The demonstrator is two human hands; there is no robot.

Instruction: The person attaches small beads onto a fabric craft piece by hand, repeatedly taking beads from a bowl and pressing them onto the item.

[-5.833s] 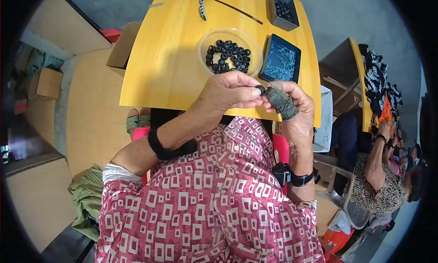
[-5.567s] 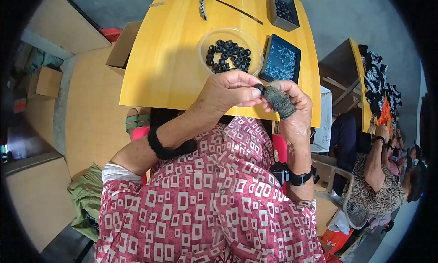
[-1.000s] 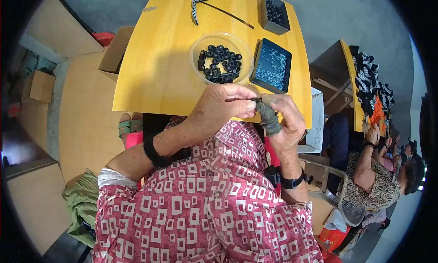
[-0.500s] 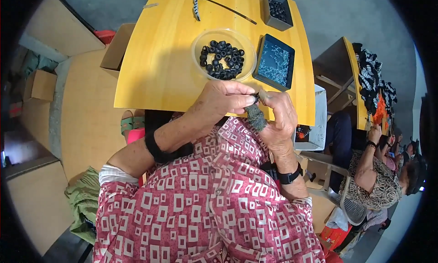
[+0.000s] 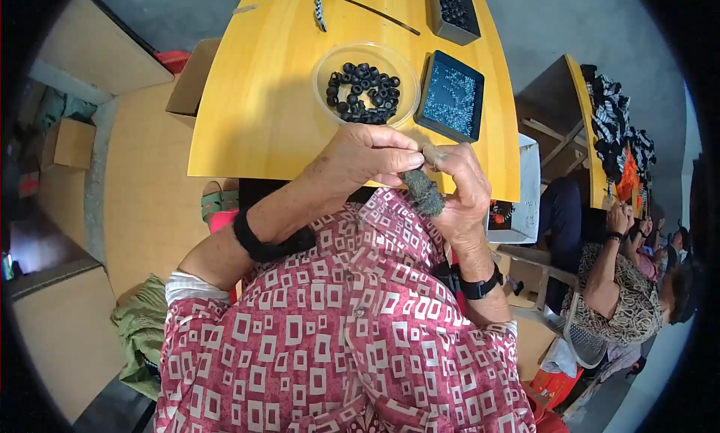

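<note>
My left hand (image 5: 377, 151) pinches something at its fingertips, mostly hidden behind the thumb. My right hand (image 5: 463, 189) meets it there, its fingers curled round a dark grey-green fuzzy piece (image 5: 424, 194) that hangs below the fingertips. A tan cover sits on one right fingertip. Both hands are held together over the near table edge. Just beyond them, a clear round bowl (image 5: 410, 80) holds several black ring-like beads (image 5: 360, 79). To its right lies a dark tray (image 5: 448, 133) with many tiny pale-blue beads (image 5: 450, 95).
On the yellow table (image 5: 255, 88), a grey box (image 5: 456, 34) of small black pieces stands far right, and a thin dark rod (image 5: 375, 14) lies far left of it. A white bin (image 5: 527, 200) is below the right edge. A co-worker (image 5: 622, 283) sits at another table to the right.
Both hands stay together at nearly the same spot. The left thumb has closed further over the small dark part between the fingertips. The view has shifted slightly.
</note>
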